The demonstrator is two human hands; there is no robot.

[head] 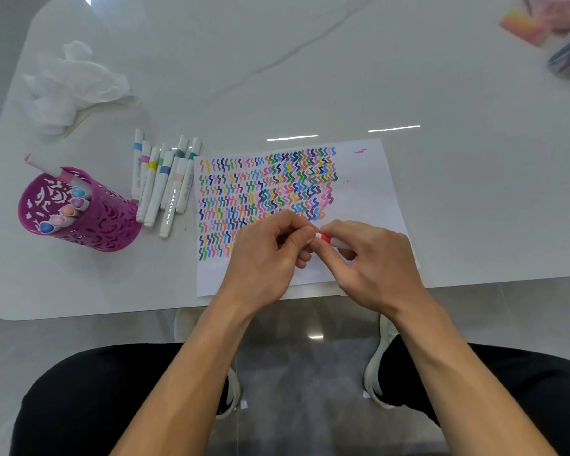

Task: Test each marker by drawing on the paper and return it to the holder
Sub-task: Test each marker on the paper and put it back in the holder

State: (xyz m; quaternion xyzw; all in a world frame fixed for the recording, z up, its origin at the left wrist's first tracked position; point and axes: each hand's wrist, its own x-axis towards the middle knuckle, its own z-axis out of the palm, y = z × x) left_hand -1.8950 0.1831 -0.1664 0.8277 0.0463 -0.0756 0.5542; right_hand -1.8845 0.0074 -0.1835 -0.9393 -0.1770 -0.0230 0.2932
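— Two hands on one pen? What's going on at the near edge of the table?

— They're over the paper, which lies close to that near edge and is mostly filled with rows of coloured squiggles. Only its near strip and right side are bare. I'd guess the hands hover there because that's where a fresh stroke would fit.

— And the holder?

— The purple holder stands toward the left edge. I count six stored markers in it, one leaning out over the rim. Between it and the sheet lies a row of loose markers, capped and side by side, handy for the left arm. I take them for the untested ones, though that's only a guess. A crumpled tissue sits farther back on the left.

— The hands themselves?

— Together, touching. The right hand is wrapped round the barrel of the red marker, and the left hand pinches its end between thumb and fingers. One steadies, the other works the cap. Whether the cap is going on or coming off, I cannot tell.
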